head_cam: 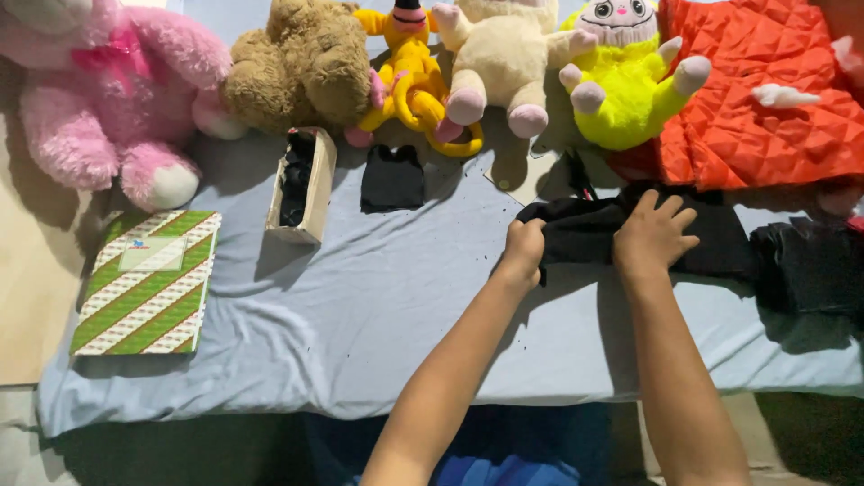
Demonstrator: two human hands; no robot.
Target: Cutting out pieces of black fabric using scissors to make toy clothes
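Black cloth (589, 229) lies under both hands: left hand (525, 247) pinching its edge, right hand (652, 236) spread flat.

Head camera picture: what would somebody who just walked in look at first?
Probably the row of plush toys along the far edge of the blue sheet: a big pink bear at the left, a brown bear, and a bright yellow toy beside an orange quilted cloth. Nearer, both hands work a black garment: the left hand grips its edge, the right hand presses flat on it. A green striped book lies at the left.
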